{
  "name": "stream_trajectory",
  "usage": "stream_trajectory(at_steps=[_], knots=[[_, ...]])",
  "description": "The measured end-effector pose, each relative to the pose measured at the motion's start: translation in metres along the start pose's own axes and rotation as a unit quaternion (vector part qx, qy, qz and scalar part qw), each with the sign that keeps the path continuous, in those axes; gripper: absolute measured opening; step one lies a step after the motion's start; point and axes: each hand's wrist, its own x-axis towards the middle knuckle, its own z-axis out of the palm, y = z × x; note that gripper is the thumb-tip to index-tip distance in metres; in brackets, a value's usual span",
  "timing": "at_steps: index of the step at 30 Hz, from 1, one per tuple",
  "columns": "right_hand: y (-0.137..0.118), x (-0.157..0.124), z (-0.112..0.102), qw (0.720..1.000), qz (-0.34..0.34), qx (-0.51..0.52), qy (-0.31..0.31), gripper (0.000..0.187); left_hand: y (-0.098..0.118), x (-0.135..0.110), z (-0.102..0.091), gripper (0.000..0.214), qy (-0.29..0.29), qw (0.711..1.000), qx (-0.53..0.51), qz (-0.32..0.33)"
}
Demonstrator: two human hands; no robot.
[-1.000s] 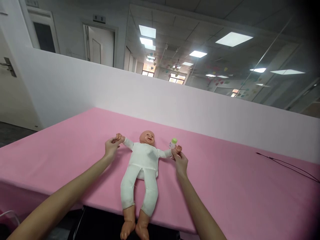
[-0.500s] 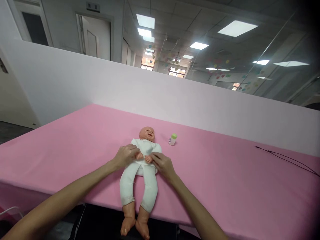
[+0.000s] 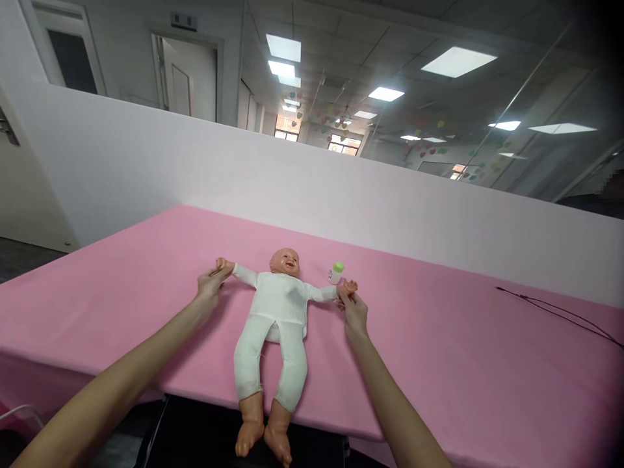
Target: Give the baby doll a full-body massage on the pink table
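Observation:
A baby doll (image 3: 279,300) in a white cloth suit lies on its back on the pink-covered table (image 3: 429,351), its bare feet hanging past the front edge. Both doll arms are stretched out sideways. My left hand (image 3: 212,282) is closed around the doll's arm at the wrist on the left side. On the other side, my right hand (image 3: 354,310) grips the doll's other wrist, fingers pinched beneath the small plastic hand. Just behind that wrist stands a small white bottle with a green cap (image 3: 336,272).
A thin black cable (image 3: 560,313) lies across the table's right side. Behind the table runs a low white wall (image 3: 312,188) with glass above it. Something black (image 3: 244,435) sits below the front edge, under the doll's feet.
My hands have moved apart, drawing the doll's arms from its belly out to both sides. The doll's body and the bottle have stayed in place.

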Motion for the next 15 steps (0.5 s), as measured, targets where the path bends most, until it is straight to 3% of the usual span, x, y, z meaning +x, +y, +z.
stream_trajectory(at_steps=[2, 4, 6, 8, 10, 11, 13, 14, 15], knots=[[-0.014, -0.013, 0.012, 0.994, -0.068, -0.056, -0.060, 0.042, 0.009, -0.018, 0.010, 0.041, -0.065, 0.988, 0.057, 0.125], [-0.022, -0.028, 0.023, 0.961, -0.184, -0.145, -0.150, 0.032, 0.013, -0.036, 0.020, 0.033, -0.155, 0.943, 0.145, 0.255], [-0.022, -0.044, 0.031, 0.888, -0.305, -0.235, -0.251, 0.021, 0.011, -0.050, 0.026, 0.020, -0.252, 0.862, 0.246, 0.366], [-0.015, -0.057, 0.035, 0.801, -0.397, -0.306, -0.327, 0.023, 0.001, -0.058, 0.028, 0.014, -0.329, 0.757, 0.343, 0.449], [-0.005, -0.066, 0.036, 0.740, -0.455, -0.348, -0.353, 0.026, -0.010, -0.061, 0.028, 0.018, -0.375, 0.664, 0.410, 0.501], [-0.001, -0.068, 0.036, 0.724, -0.470, -0.358, -0.357, 0.027, -0.014, -0.062, 0.027, 0.019, -0.388, 0.632, 0.430, 0.515], [0.001, -0.067, 0.036, 0.719, -0.469, -0.358, -0.368, 0.027, -0.016, -0.061, 0.027, 0.020, -0.404, 0.608, 0.443, 0.521], [0.000, -0.065, 0.036, 0.731, -0.452, -0.347, -0.375, 0.026, -0.014, -0.060, 0.027, 0.018, -0.407, 0.617, 0.436, 0.513], [-0.002, -0.061, 0.035, 0.757, -0.423, -0.329, -0.375, 0.025, -0.011, -0.059, 0.027, 0.016, -0.402, 0.644, 0.420, 0.497]])
